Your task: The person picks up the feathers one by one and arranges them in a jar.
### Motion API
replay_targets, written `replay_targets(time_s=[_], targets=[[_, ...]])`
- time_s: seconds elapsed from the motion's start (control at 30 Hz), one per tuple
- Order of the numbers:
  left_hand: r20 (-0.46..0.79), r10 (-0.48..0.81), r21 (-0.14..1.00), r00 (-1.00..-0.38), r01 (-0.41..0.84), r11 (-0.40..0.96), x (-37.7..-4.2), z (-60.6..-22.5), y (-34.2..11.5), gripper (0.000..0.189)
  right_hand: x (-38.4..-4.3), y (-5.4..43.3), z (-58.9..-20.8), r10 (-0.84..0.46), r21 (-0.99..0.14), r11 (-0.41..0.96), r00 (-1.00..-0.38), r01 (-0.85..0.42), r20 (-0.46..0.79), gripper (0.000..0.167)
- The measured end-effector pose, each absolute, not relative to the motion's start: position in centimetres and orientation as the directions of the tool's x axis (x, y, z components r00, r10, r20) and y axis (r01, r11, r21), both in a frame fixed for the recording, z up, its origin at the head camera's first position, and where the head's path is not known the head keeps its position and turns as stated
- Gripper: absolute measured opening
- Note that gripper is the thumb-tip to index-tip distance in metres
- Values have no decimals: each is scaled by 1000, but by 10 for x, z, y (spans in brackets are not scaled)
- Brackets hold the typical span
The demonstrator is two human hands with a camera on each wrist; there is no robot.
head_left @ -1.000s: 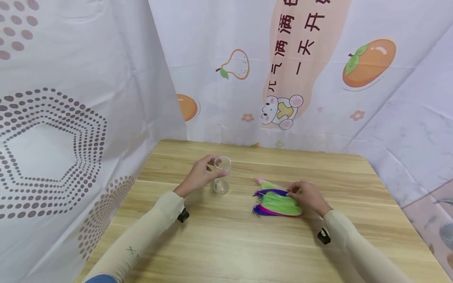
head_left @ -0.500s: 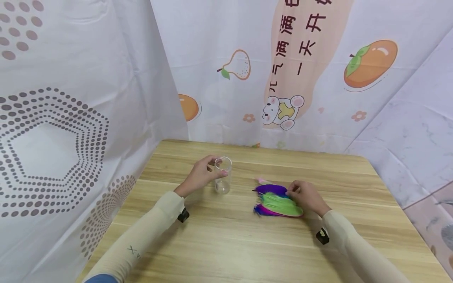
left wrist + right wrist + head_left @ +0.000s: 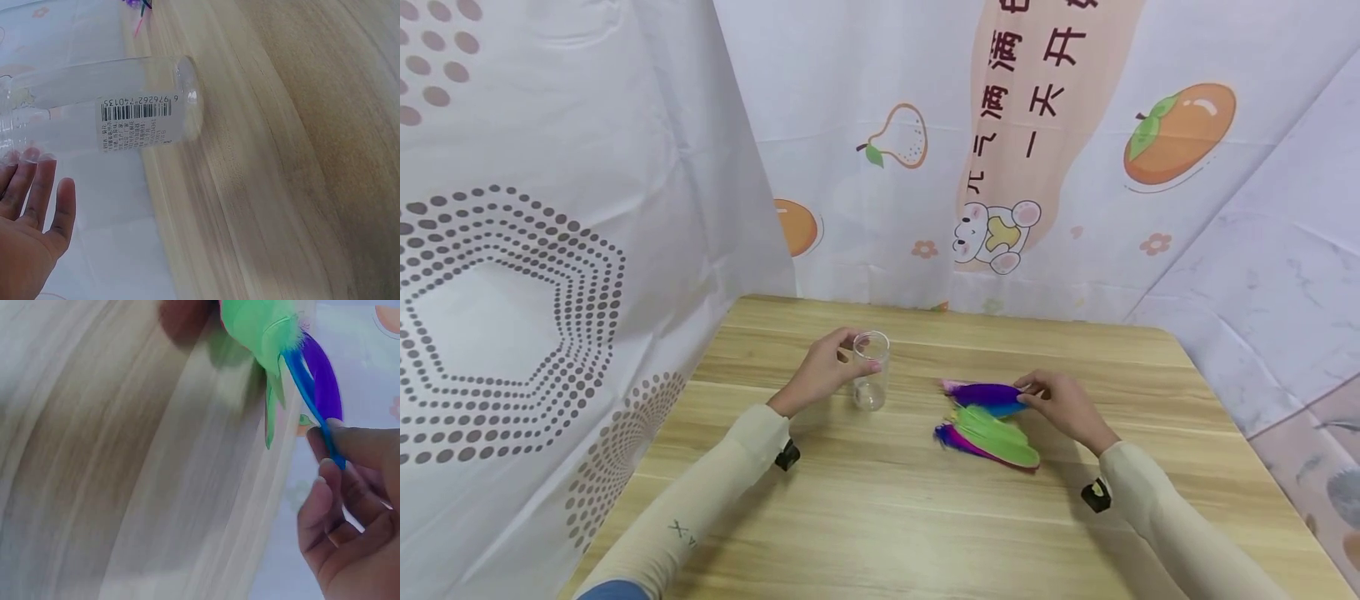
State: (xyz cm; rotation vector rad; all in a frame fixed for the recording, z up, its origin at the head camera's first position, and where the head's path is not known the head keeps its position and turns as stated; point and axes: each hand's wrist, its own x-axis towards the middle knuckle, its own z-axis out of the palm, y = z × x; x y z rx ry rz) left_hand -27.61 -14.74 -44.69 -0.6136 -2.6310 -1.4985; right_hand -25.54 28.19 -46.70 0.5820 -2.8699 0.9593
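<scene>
My left hand (image 3: 823,368) grips a clear glass jar (image 3: 871,392) near its open rim, thumb at the front and fingers behind. The jar stands upright on the table; a barcode label (image 3: 140,122) shows on its side in the left wrist view. My right hand (image 3: 1063,408) pinches the tips of a purple feather (image 3: 988,393) and a blue feather (image 3: 1002,410) between thumb and fingers. Below them lies a pile with light green feathers (image 3: 996,437) on top and a magenta-and-blue feather (image 3: 957,442) under them. A pink feather end (image 3: 950,385) peeks out behind the purple one.
The wooden table (image 3: 880,517) has a printed white curtain (image 3: 850,250) along its back edge and another patterned curtain (image 3: 647,208) at the left. Each wrist carries a small black camera; the right one (image 3: 1096,496) is low over the table.
My right hand has lifted slightly and shifted right, drawing the purple and blue feathers away from the green ones. The left hand and jar have stayed in place.
</scene>
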Motion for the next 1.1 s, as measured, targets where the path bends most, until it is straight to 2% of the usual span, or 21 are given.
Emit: replay_targets(time_s=[0.13,0.47,0.7,0.9,1.1], targets=[[241,312,816,-919,366,447,-276,-447,-148,70,-256,284,-466,-345,-537,754,-923,-380,169,8],[234,308,819,-922,358,449,-275,-447,-147,66,-255,291,-457,-291,-567,762,-947,-313,133,13],[248,301,820,-921,365,441,-275,-446,-147,62,-255,298,-448,-223,-553,779,-955,-296,197,19],[238,302,823,-923,357,441,-276,-449,-148,65,-252,300,-444,-225,-534,774,-936,-340,271,12],[242,309,817,-920,365,446,-278,-450,-147,66,-251,302,-440,-221,-536,774,-937,-336,269,11]])
